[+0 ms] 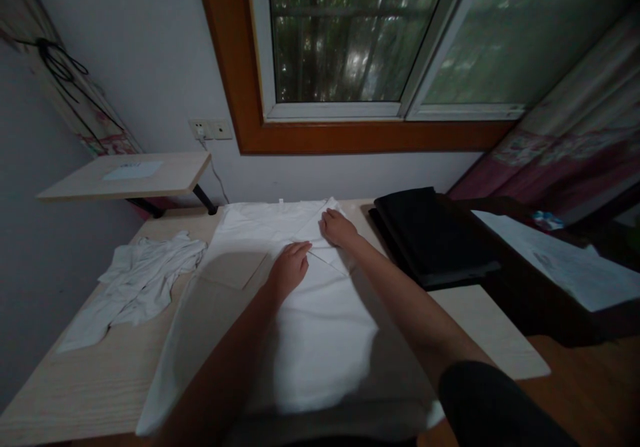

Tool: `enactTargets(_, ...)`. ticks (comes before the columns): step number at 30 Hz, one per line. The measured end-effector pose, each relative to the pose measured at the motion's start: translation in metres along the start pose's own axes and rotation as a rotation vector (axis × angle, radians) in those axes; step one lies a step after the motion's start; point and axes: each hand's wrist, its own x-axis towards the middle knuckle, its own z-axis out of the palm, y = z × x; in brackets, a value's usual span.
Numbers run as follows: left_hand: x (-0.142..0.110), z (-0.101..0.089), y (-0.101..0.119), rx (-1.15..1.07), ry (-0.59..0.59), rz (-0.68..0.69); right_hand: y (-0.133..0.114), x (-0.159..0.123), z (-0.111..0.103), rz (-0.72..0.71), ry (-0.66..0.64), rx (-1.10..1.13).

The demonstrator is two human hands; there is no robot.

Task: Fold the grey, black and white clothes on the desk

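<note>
A white T-shirt (320, 340) lies spread over the desk, its collar edge with a small tag at the far end. Both sleeves appear to be turned inward over the body; their hem edges show at left and right. My left hand (290, 268) rests on the middle of the cloth, fingers stretched out beside the right sleeve's edge. Up near the far right corner, my right hand (339, 228) has its curled fingers closed on the shirt's fabric. The right thumb is partly hidden.
A crumpled white garment (145, 277) lies on the desk (75, 394) at left, below a raised shelf (135, 174) with a paper label. Stacked black folded items (430, 234) are at right. Beyond them a white sheet (560, 254) lies on a dark surface. A window (360, 40) is behind.
</note>
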Motion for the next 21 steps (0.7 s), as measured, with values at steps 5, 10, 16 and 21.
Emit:
enactTargets(5,-0.005,0.000,0.001,0.172,-0.061,0.023,0.026,-0.001,0.010,0.121,0.046,-0.011)
enactTargets(10,-0.008,0.000,0.002,0.234,-0.062,-0.011,0.044,-0.004,0.009,0.230,0.089,0.018)
enactTargets(16,-0.006,0.004,-0.004,0.262,-0.084,-0.017,0.036,-0.012,0.005,0.223,0.149,0.037)
enactTargets(21,-0.002,0.006,-0.012,0.260,-0.116,-0.018,0.019,-0.040,0.000,0.032,0.177,0.081)
